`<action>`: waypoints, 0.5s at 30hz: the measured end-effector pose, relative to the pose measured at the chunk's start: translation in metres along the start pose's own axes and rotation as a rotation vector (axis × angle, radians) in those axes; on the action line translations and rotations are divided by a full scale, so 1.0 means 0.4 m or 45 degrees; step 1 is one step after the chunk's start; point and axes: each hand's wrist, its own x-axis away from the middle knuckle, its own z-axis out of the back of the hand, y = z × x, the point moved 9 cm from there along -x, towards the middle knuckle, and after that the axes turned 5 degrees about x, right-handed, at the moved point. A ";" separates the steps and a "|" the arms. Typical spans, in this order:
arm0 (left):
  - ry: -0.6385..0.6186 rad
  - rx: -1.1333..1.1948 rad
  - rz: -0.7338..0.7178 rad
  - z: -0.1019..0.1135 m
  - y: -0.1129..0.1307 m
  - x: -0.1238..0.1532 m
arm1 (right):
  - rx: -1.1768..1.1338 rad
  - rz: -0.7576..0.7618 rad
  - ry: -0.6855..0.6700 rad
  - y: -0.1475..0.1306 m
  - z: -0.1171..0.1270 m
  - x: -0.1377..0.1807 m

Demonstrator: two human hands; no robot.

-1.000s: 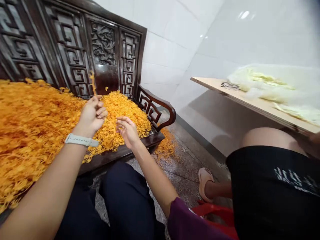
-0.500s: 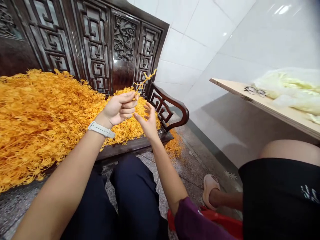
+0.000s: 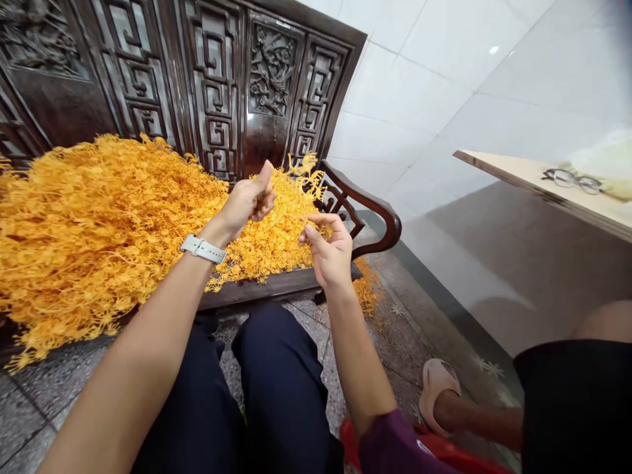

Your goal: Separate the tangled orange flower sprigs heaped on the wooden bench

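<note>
My left hand (image 3: 249,201), with a pale watch strap on its wrist, is closed with the thumb on top. From its far side a yellow plastic sprig (image 3: 306,174) sticks out to the right, its tips spread over the bench arm. Just right of and below it, my right hand (image 3: 332,250) has thumb and forefinger brought together; what lies in that pinch is too small to make out against the yellow behind. Both hands are in the air, apart, in front of a big heap of yellow-orange plastic sprigs (image 3: 113,217) piled on a dark carved wooden bench (image 3: 276,286).
The bench's curved arm (image 3: 390,224) ends right of my hands. Orange scraps (image 3: 366,289) lie on the floor beside it. Farther right, a wooden tabletop (image 3: 518,174) bears glasses (image 3: 573,179) and a pale bag. Another person's leg and shoe (image 3: 439,388) are close on my right.
My right hand has moved right, and its thumb and forefinger have come together. My left hand has turned thumb-up. The view has swung left; fuller yellow tips now show beyond my left hand.
</note>
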 end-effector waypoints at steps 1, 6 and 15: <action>-0.026 -0.086 -0.062 -0.012 0.007 -0.001 | -0.003 -0.009 0.008 -0.005 0.003 0.005; 0.009 -0.658 -0.413 -0.061 0.041 -0.002 | -0.139 -0.141 -0.009 0.003 0.011 0.009; -0.137 -1.748 -0.364 -0.113 0.014 0.019 | 0.646 0.177 0.169 0.044 0.103 0.004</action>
